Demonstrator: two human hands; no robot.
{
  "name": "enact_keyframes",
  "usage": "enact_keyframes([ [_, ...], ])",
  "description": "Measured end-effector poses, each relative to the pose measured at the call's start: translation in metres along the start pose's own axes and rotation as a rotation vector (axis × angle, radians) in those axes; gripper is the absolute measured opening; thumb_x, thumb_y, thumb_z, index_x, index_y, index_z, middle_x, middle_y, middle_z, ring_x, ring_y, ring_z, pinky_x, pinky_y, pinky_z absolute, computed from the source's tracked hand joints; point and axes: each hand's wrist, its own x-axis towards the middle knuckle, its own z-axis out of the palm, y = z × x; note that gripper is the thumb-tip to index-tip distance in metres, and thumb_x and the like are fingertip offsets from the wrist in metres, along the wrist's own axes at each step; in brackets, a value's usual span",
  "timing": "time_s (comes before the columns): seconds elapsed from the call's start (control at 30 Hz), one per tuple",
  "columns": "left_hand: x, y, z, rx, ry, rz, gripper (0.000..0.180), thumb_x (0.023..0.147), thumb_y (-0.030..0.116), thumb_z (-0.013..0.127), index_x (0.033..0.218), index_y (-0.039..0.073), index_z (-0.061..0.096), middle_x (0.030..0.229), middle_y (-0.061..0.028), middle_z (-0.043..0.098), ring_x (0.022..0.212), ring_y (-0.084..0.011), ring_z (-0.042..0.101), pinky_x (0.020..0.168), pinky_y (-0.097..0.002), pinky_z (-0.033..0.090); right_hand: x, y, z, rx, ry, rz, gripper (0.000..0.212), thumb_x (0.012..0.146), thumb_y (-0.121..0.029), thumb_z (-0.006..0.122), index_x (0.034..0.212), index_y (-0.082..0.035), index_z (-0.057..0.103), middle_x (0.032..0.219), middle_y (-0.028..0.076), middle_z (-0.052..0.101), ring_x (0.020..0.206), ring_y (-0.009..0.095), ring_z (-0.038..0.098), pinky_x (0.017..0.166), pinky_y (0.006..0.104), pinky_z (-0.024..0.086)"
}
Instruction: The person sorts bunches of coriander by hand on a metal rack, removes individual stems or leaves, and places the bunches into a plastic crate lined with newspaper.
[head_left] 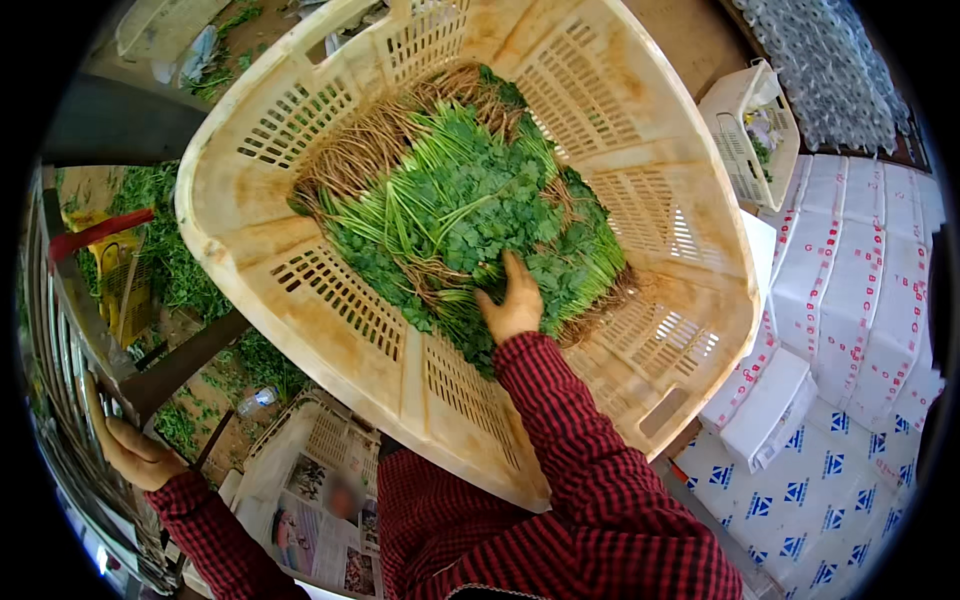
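A large cream plastic basket (690, 130) with slotted, brown-stained walls fills the middle. Bunches of coriander (470, 205) with long brown roots lie layered on its bottom. My right hand (516, 302) reaches in over the near wall and rests on the coriander, thumb and forefinger apart; its other fingertips are hidden among leaves. At the far left, my left hand (138, 452) is beside a bundle of thin grey strips (80, 400), forefinger stretched along them and thumb apart. Whether it touches a strip is unclear.
A crate lined with printed paper (315, 515) stands at lower left, near a plastic bottle (258, 402). Dark bars and a yellow basket (122, 290) are at left, with loose greens. White wrapped boxes (840, 290), a small crate (725, 150) and bubble wrap (820, 60) occupy the right.
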Motion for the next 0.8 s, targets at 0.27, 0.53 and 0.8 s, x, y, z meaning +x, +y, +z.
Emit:
enact_keyframes([
  [0.27,0.0,0.001,-0.001,0.037,-0.004,0.033,0.054,0.113,0.03,0.028,0.149,-0.006,0.046,0.15,-0.0191,0.053,0.139,-0.0289,0.05,0.117,-0.0392,0.04,0.002,-0.012,-0.012,-0.422,-0.313,-0.146,0.078,0.082,-0.042,0.081,0.144,-0.007,0.049,0.142,0.013,0.055,0.121,0.031,0.059,0.097,0.0457,0.052],
  [0.53,0.001,0.006,0.003,0.002,-0.002,0.016,0.057,0.113,0.036,0.029,0.152,-0.004,0.043,0.152,-0.021,0.049,0.139,-0.0292,0.05,0.116,-0.0381,0.04,0.017,-0.014,-0.003,-0.331,-0.401,-0.169,0.05,0.079,-0.043,0.083,0.106,-0.003,0.068,0.101,0.016,0.07,0.101,0.032,0.066,0.086,0.0453,0.054],
  [0.8,0.005,0.006,0.006,0.052,0.029,0.058,0.058,0.113,0.035,0.026,0.148,-0.006,0.047,0.147,-0.0216,0.054,0.134,-0.0295,0.054,0.114,-0.0376,0.043,-0.001,-0.01,0.036,-0.187,-0.361,0.013,0.08,0.084,-0.049,0.079,0.131,0.008,0.049,0.125,0.025,0.06,0.113,0.036,0.062,0.098,0.0451,0.053],
])
